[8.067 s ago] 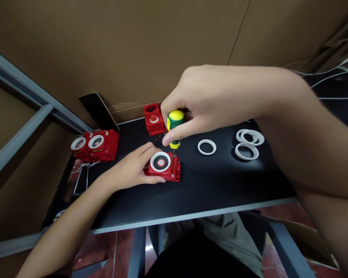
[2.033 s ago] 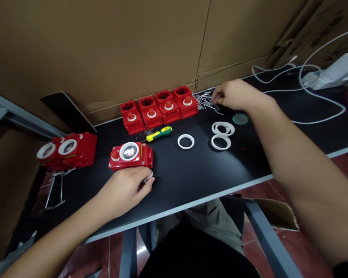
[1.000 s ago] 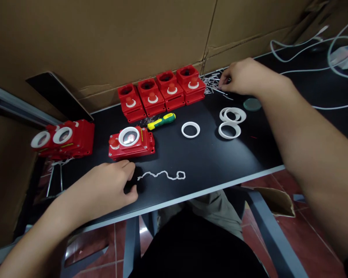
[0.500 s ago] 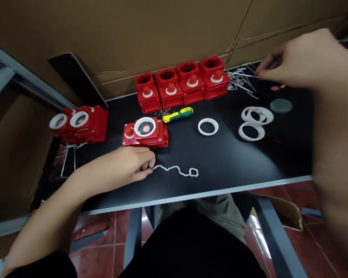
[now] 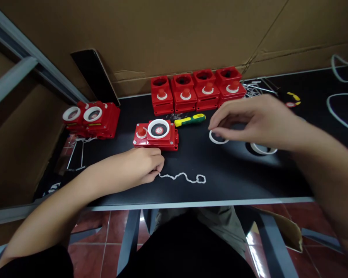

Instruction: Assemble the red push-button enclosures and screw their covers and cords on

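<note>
My left hand (image 5: 145, 166) rests on the table's front part with its fingers closed on the end of a thin white chain (image 5: 185, 177). The chain runs wavy to the right and finishes in a small loop. Just behind this hand lies a red call-point box (image 5: 156, 135) with a red knob and a white ring around its round window. My right hand (image 5: 243, 119) hovers over a loose white ring (image 5: 219, 139) and partly hides it. Its thumb and fingers are pinched; what they hold, if anything, I cannot make out.
A green-yellow screwdriver (image 5: 190, 120) lies behind the box. Several red housings (image 5: 185, 92) line the cardboard wall (image 5: 191, 34). Metal pins (image 5: 256, 88) are heaped to their right. More red boxes (image 5: 104, 119) stand left. Another white ring (image 5: 263, 150) shows under my right wrist.
My right hand has come from the pin pile at the far right toward the middle, over the loose ring. My left hand still pinches the chain. The view has shifted slightly.
</note>
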### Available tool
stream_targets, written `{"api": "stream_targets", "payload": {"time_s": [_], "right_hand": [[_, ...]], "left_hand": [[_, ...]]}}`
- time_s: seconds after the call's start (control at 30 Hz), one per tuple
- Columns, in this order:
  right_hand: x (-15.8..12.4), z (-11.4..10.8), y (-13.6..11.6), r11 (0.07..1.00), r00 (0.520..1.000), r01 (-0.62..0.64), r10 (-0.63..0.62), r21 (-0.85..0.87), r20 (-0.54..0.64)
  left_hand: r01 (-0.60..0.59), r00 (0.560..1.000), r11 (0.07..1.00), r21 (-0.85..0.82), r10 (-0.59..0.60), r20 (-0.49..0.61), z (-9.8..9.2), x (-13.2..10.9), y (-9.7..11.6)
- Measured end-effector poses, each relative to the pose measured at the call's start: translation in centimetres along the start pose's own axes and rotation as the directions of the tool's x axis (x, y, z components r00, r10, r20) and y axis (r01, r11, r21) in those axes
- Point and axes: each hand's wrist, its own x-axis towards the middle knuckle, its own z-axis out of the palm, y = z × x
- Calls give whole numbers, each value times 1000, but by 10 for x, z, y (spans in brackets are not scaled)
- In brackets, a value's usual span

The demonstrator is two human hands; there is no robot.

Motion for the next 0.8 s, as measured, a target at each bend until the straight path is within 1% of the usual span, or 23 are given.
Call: {"api": "stream_targets", "payload": {"time_s": [0.03,0.1,0.2,0.27,0.33,0.37,0.43,0.5,0.57,0.6,0.67,0.73,0.8], "right_hand": [[0,9,-5,998,999,22,-25,60,45],[-1,28,-15,984,993,64,-79,168,83],[-5,51,-29,949,985,90,-129,301,114],[-9,60,-34,925,984,50,-111,378,141],[-13,65,-38,889,985,-29,-52,458,165],[-14,66,-39,862,985,-73,-17,502,173],[-15,67,-41,795,982,-143,38,589,187],[-16,67,-42,726,977,-183,62,663,202],[-15,67,-42,667,974,-201,55,718,221],[-16,67,-42,645,972,-205,45,736,231],[-16,67,-42,628,968,-215,36,748,248],[-17,67,-43,644,969,-216,47,734,244],[-19,68,-44,673,975,-200,61,713,216]], "left_hand": [[0,1000,1000,-5,0,-11,0,1,1],[7,999,998,-62,-9,-46,1,3,3],[-37,988,971,-237,-1,-157,4,8,7],[-86,964,929,-360,-14,-267,7,11,11],[-110,928,874,-473,-81,-364,10,14,15],[-115,912,839,-531,-123,-391,11,15,16],[-120,896,758,-641,-196,-399,11,16,19],[-134,896,676,-724,-229,-380,11,16,21],[-155,899,630,-761,-229,-373,10,16,23],[-158,899,625,-764,-229,-373,10,15,23],[-171,896,620,-766,-226,-383,10,15,25],[-174,889,622,-764,-234,-393,11,16,25],[-176,885,622,-763,-239,-399,11,16,26]]}}
